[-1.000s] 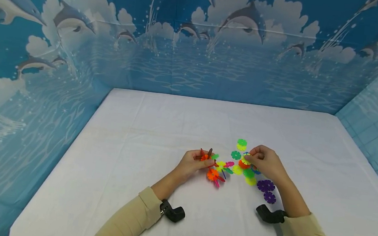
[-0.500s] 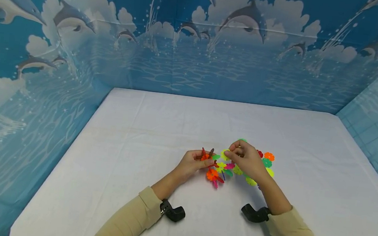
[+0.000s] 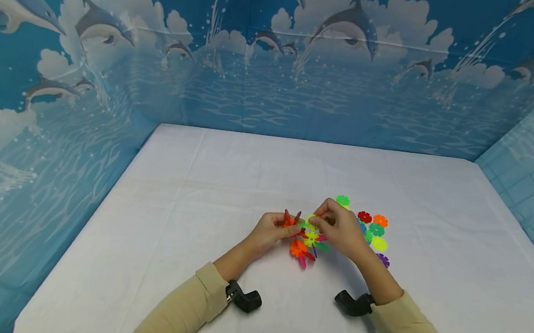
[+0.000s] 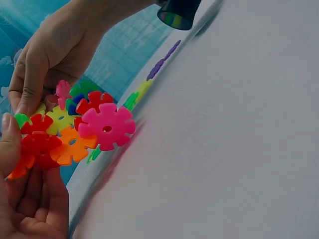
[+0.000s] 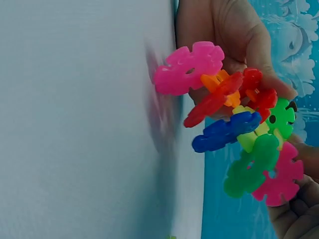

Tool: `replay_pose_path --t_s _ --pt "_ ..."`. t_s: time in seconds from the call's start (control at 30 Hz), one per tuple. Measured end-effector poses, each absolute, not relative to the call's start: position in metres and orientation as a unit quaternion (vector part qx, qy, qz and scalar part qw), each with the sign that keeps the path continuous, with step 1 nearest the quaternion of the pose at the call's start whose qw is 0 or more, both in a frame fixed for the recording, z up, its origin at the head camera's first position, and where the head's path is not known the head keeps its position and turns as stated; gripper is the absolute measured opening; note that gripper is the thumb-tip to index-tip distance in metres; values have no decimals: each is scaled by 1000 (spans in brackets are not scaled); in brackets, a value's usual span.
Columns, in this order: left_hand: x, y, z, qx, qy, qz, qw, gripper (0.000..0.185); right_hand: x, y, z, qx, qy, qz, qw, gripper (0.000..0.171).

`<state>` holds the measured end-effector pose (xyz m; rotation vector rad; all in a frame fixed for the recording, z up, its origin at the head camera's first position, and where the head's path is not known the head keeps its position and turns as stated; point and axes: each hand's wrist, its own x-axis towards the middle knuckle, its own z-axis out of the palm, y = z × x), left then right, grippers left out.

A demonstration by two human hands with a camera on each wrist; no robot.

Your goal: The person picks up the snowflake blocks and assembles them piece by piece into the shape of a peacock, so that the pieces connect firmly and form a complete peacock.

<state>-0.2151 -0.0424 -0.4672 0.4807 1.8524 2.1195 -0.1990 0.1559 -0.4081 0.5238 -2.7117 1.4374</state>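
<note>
A cluster of interlocked plastic snowflake discs (image 3: 298,248) in red, orange, pink, yellow, blue and green is gripped by my left hand (image 3: 271,233) between thumb and fingers. It is raised over the white table. My right hand (image 3: 342,230) pinches a yellow snowflake disc (image 3: 312,220) right at the cluster's green disc (image 5: 281,118). In the left wrist view a large pink disc (image 4: 110,127) faces the camera, and the right fingers overlap the cluster's far side. The yellow disc is mostly hidden behind the fingers in both wrist views.
To the right of the hands lie several loose snowflake discs: dark red (image 3: 365,217), orange (image 3: 381,220), yellow (image 3: 379,244) and purple (image 3: 383,260) among them. Part of this group is hidden by the right arm. A dolphin-print curtain (image 3: 275,91) hangs behind the white table (image 3: 228,168).
My right hand has moved left from the loose discs, carrying a yellow snowflake disc to the cluster. My left hand has stayed nearly in place with its grip.
</note>
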Motion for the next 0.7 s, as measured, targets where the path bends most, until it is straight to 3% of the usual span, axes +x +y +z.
replay_pose_path --t_s 0.33,0.7 --pt "-216 -42 -469 167 644 731 152 26 -198 164 -406 173 -865 471 2 10" --pt "-215 -39 -466 139 628 750 154 27 -192 220 -396 136 -906 399 -41 33"
